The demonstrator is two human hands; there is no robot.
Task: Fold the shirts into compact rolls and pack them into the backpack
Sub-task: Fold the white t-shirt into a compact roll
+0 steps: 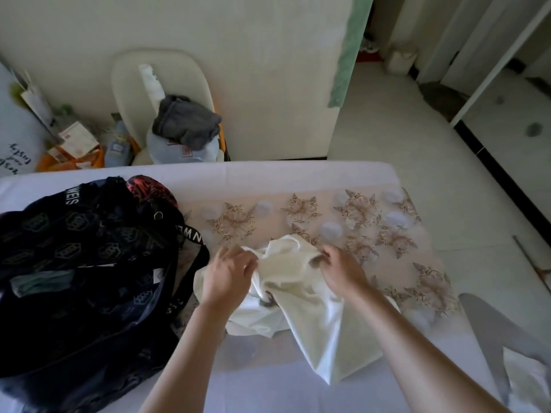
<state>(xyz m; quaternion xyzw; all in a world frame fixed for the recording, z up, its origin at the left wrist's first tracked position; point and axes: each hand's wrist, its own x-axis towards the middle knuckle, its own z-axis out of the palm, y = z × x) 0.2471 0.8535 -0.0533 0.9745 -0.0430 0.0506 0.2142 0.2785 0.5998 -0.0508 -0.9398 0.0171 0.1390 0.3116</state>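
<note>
both hands, left hand and right hand, pinching a crumpled white shirt mid-frame on the bed, dark backpack lower left

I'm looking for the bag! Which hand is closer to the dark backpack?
Left. The left hand grips the white shirt right beside the backpack. The right hand holds the same shirt farther off, on the side away from the backpack.

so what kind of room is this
Probably a home bedroom: the left hand and right hand grip a white shirt on a bed with a floral cover, and a chair by the wall is heaped with clothes.
</note>
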